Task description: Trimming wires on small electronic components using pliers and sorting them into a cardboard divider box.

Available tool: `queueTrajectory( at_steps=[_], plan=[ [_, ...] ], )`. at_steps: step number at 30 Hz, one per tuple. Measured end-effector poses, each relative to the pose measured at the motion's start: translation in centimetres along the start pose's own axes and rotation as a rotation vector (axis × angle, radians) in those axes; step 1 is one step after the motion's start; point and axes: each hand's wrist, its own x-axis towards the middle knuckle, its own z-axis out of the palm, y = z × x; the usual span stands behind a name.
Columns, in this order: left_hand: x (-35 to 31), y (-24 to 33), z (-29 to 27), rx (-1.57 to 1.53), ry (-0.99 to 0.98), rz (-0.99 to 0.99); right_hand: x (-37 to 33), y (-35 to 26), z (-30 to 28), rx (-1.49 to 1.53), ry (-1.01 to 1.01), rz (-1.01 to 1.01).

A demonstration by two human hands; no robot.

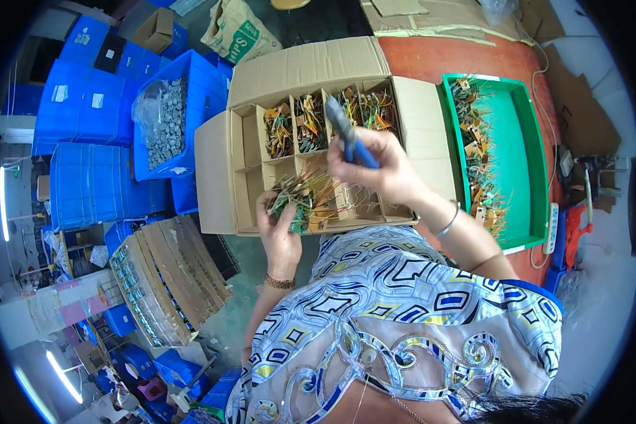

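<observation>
Cardboard dividers (295, 157) crowd the box (311, 67); left cells open.

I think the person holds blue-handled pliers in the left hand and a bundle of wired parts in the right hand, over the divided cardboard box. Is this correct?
Not quite: the hands are swapped. In the head view the right hand holds the blue-handled pliers, and the left hand holds the bundle of wired parts. Both are over the divided cardboard box, as you said.

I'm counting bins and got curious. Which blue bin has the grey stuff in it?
It is the open blue bin just left of the cardboard box, filled with small grey parts in a clear bag. The other blue bins are stacked shut.
</observation>
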Motion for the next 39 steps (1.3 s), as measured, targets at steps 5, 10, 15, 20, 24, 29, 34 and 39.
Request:
queueTrajectory(
  at_steps=[5, 10, 15, 20, 24, 29, 34, 39],
  plan=[
    [0.4, -0.7, 1.5, -0.181, 0.157, -0.262, 0.4, -1.5, 3.4, -0.59, -0.138, -0.305],
    [1.0, -0.4, 1.9, -0.165, 0.122, -0.301, 1.6, 1.1, 2.4, -0.753, -0.187, -0.164],
    [1.1, -0.3, 2.6, -0.18, 0.213, -0.259, 1.7, 2.7, 2.2, -0.765, -0.172, -0.223],
    [1.5, -0.8, 2.5, -0.101, 0.184, -0.159, 1.8, 2.2, 3.5, -0.833, -0.038, -0.255],
    [1.2, -0.8, 3.4, -0.048, 0.215, -0.102, 2.4, 4.6, 3.4, -1.002, -0.09, -0.176],
    [1.1, -1.0, 2.1, -0.042, 0.128, -0.115, 2.4, 6.0, 3.3, -0.75, -0.003, -0.151],
    [1.6, -1.8, 1.2, -0.183, 0.172, -0.324, 2.3, 7.3, 2.5, 0.039, 0.086, 0.053],
    [3.1, -2.8, -4.3, -0.501, 0.084, -0.47, 0.8, 6.1, -0.4, 0.142, 0.255, 0.111]
  ],
)
